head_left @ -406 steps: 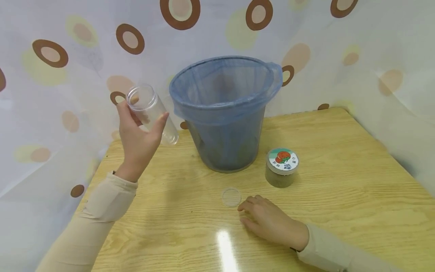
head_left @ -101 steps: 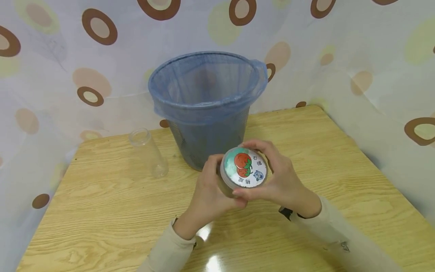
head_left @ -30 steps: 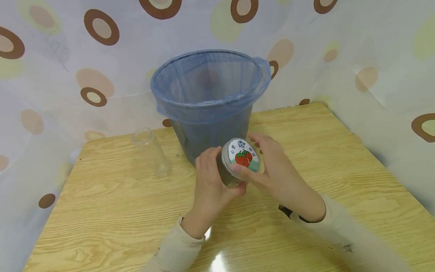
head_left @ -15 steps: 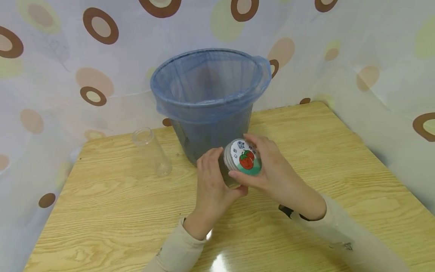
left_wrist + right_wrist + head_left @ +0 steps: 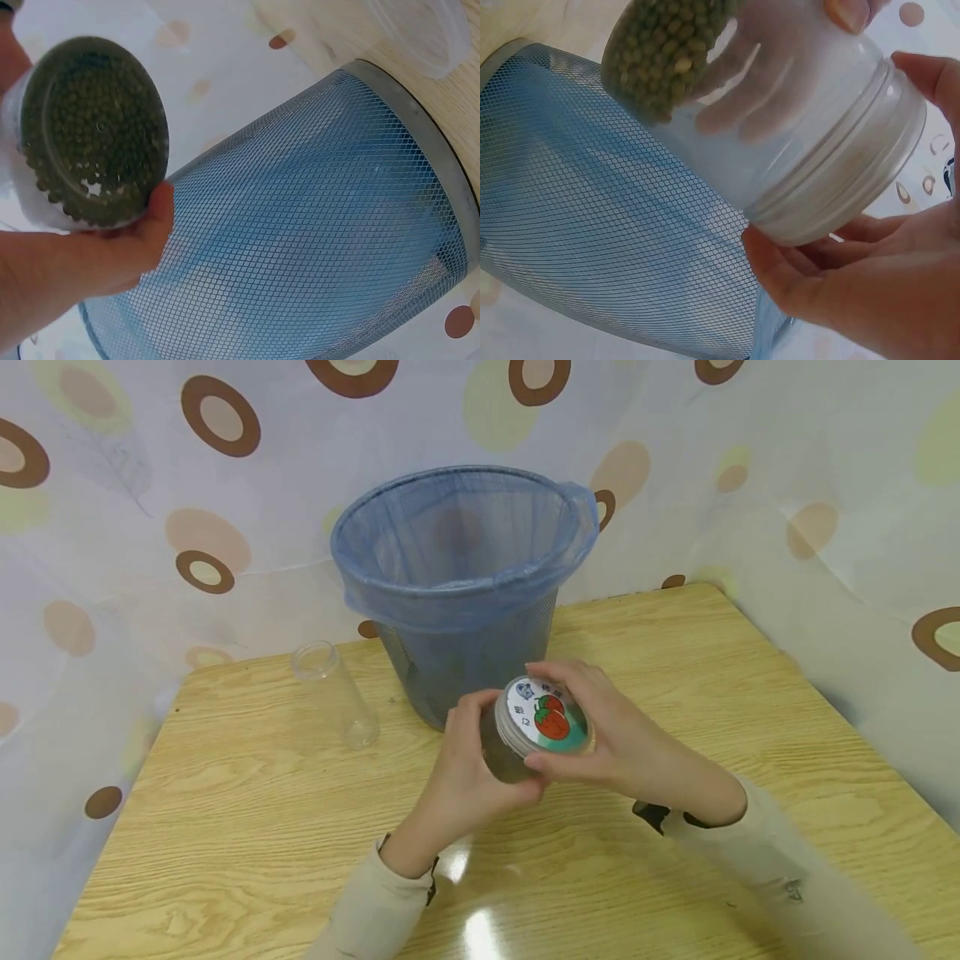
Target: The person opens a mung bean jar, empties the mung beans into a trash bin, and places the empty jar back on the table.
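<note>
While tilted, jar gripped by both hands, right hand curled over lid

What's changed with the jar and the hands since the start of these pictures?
The left hand let go of the clear tube, now standing on the table. Both hands picked up the bean jar; the right hand grips its lid, whose label has rotated. The bin stayed put.

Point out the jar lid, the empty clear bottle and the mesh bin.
jar lid (image 5: 547,718), head view, on the strawberry sticker.
empty clear bottle (image 5: 335,693), head view, mid-body.
mesh bin (image 5: 315,232), left wrist view, on the mesh wall.
</note>
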Available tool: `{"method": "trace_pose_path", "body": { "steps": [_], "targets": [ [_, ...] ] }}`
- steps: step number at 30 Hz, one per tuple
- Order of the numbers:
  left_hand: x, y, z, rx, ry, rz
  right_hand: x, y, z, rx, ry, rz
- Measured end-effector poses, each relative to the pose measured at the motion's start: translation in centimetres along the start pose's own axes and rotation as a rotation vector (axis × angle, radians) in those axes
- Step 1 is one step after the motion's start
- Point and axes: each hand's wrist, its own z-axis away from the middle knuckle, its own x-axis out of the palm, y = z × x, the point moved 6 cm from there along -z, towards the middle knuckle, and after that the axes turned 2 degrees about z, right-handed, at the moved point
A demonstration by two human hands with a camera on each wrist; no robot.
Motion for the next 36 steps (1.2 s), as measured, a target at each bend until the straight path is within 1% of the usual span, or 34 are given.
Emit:
{"method": "trace_pose_path", "body": {
  "steps": [5, 9, 11, 12, 14, 16, 18, 19, 21, 23, 25, 26, 28, 30, 33, 36],
  "targets": [
    [0.0, -0.1, -0.1, -0.057, -0.14, 0.151, -0.4, -0.1, 0.2, -0.086, -0.067, -0.028],
    [0.1, -0.1, 0.0, -0.114, -0.236, 0.271, -0.7, -0.1, 0.1, -0.186, -0.108, -0.076],
    [0.3, -0.2, 0.0, -0.142, -0.26, 0.306, -0.7, -0.1, 0.0, -0.231, -0.124, -0.095],
    [0.3, -0.2, 0.0, -0.152, -0.261, 0.316, -0.8, -0.1, 0.0, -0.242, -0.132, -0.106],
    [0.4, -0.3, 0.0, -0.154, -0.242, 0.334, -0.9, 0.0, -0.1, -0.227, -0.126, -0.106],
    [0.5, -0.4, 0.0, -0.141, -0.181, 0.291, -1.0, 0.1, -0.2, -0.163, -0.09, -0.085],
    [0.4, -0.3, 0.0, -0.102, -0.096, 0.204, -1.2, 0.4, -0.2, -0.06, -0.029, -0.039],
    [0.4, -0.3, 0.0, -0.068, -0.049, 0.14, -1.3, 0.5, -0.2, -0.001, 0.005, -0.002],
    [0.4, 0.0, 0.0, 0.019, 0.055, -0.023, -1.1, 0.6, -0.1, 0.113, 0.047, 0.067],
    [0.5, 0.3, 0.0, 0.127, 0.156, -0.175, -0.8, 0.7, -0.1, 0.199, 0.054, 0.128],
    [0.6, 0.7, 0.1, 0.231, 0.244, -0.303, -0.3, 0.6, -0.2, 0.248, 0.037, 0.17],
    [0.7, 0.8, 0.1, 0.271, 0.278, -0.352, 0.0, 0.5, -0.2, 0.263, 0.023, 0.185],
    [1.0, 1.0, 0.3, 0.323, 0.32, -0.421, 0.4, 0.5, -0.3, 0.285, 0.002, 0.194],
    [1.1, 1.1, 0.3, 0.349, 0.334, -0.456, 0.6, 0.6, -0.3, 0.299, -0.011, 0.195],
    [1.2, 1.2, 0.3, 0.346, 0.33, -0.468, 0.6, 0.8, -0.4, 0.32, -0.028, 0.182],
    [1.2, 1.1, 0.3, 0.331, 0.311, -0.456, 0.5, 1.0, -0.4, 0.317, -0.043, 0.152]
  ]
}}
